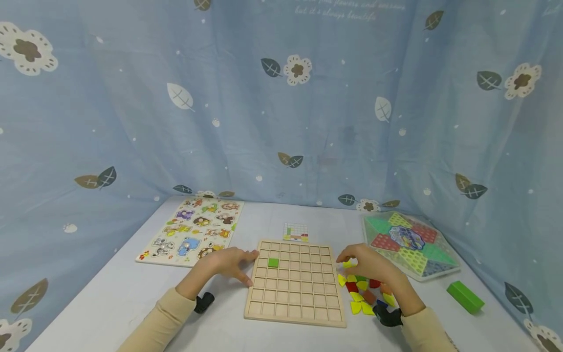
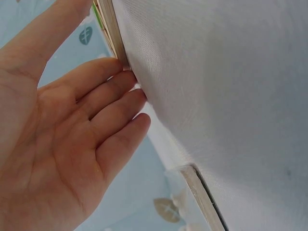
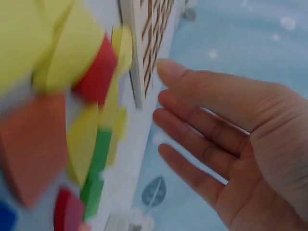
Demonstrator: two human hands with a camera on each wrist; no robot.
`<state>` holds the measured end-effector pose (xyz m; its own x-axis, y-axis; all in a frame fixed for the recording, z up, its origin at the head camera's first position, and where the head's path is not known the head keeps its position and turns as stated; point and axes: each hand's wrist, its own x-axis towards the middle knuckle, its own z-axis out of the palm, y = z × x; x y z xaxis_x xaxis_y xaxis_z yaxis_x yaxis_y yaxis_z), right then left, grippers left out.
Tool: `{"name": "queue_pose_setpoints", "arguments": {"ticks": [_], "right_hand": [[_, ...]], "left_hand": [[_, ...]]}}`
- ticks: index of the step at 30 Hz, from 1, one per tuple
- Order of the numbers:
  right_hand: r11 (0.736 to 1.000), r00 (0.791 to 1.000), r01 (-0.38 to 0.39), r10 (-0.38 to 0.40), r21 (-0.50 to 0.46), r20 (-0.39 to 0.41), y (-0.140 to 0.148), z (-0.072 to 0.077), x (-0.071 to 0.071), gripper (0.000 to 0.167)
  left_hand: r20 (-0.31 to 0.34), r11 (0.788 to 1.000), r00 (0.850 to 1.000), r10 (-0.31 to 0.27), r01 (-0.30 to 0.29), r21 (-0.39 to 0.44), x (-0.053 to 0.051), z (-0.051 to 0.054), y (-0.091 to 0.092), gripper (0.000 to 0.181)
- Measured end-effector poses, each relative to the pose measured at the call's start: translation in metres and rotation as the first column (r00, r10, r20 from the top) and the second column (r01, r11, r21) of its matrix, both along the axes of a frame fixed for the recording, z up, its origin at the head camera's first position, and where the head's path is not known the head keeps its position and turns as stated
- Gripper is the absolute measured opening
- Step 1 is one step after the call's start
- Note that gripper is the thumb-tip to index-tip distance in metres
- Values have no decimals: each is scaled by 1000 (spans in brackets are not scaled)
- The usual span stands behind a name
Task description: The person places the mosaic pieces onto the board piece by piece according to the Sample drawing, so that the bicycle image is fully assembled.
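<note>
A square wooden grid board [image 1: 295,283] lies flat on the table, with one green square tile [image 1: 273,263] in a cell at its upper left. My left hand [image 1: 228,264] is at the board's left edge. In the left wrist view its fingers [image 2: 113,103] reach the board's wooden rim. Beyond the board's right side my right hand [image 1: 367,261] hovers over a heap of small coloured pieces [image 1: 368,296]. Its fingers are loosely bent, and the right wrist view shows nothing between thumb and fingers. Yellow pieces [image 3: 86,139] and a red piece [image 3: 98,70] lie near it.
Above the board lies a small pattern card [image 1: 296,231]. An animal puzzle board [image 1: 193,230] is at the back left. At the right are a star-patterned game board [image 1: 411,244] and a green block [image 1: 465,297]. A blue printed curtain [image 1: 281,122] hangs behind the table.
</note>
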<state>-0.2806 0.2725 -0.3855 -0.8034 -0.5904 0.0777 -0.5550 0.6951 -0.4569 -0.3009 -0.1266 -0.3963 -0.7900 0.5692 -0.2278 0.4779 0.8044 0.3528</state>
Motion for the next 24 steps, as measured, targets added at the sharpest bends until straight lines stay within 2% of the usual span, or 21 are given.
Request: {"name": "queue_pose_setpoints", "arguments": {"ticks": [5,10,16,24], "right_hand": [[998,999,49,-50,31,22,26,2,-2,19],[992,987,112,-119,67,113,42,3,-3,19],[984,973,166,-174,61,153,49,-3,-4,16],[980,966,195,-201,50,165,51,-12,-7,17]], "left_hand": [[-4,1000,1000,-4,4,12,0,1,0,87],[0,1000,1000,-7,7,19,0,1,0,86],[-3,1000,1000,-2,2,13,1,0,0,87],[1,1000,1000,6,-6,14,1,0,1,87]]}}
